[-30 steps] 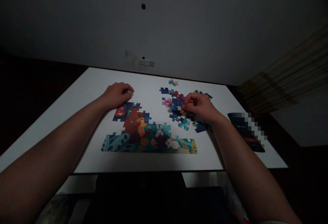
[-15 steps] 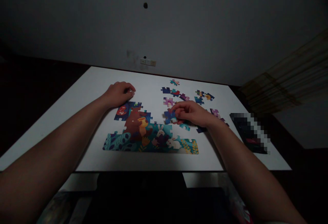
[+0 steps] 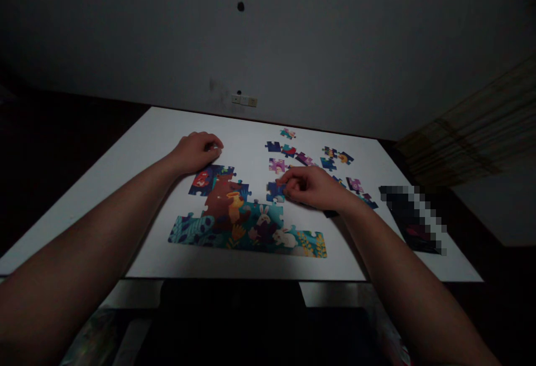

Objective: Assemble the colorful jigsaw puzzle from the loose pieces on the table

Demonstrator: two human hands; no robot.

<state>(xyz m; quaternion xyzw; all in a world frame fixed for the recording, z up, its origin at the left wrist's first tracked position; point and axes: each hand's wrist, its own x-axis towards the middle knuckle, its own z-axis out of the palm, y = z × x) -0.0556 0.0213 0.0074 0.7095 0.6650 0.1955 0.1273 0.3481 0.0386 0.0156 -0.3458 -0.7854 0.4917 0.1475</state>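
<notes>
A partly joined jigsaw puzzle (image 3: 238,215) with a brown bear and white rabbits lies on the white table (image 3: 146,249). My left hand (image 3: 196,153) rests at the puzzle's top edge, fingers curled, and its fingertips hide whatever may lie beneath them. My right hand (image 3: 312,187) pinches at a blue jigsaw piece (image 3: 274,192) to the right of the puzzle. Several loose pieces (image 3: 305,159) are scattered beyond and beside that hand, and its palm and wrist cover part of the table there.
A dark flat object (image 3: 412,220), partly pixelated, lies near the table's right edge. Behind the table stands a grey wall with a small wall switch panel (image 3: 244,100). A brownish curtain (image 3: 456,137) hangs at the right.
My right hand has moved left and down since the oldest frame, uncovering loose pieces, and stays nearly still over the last half second. My left hand has barely moved.
</notes>
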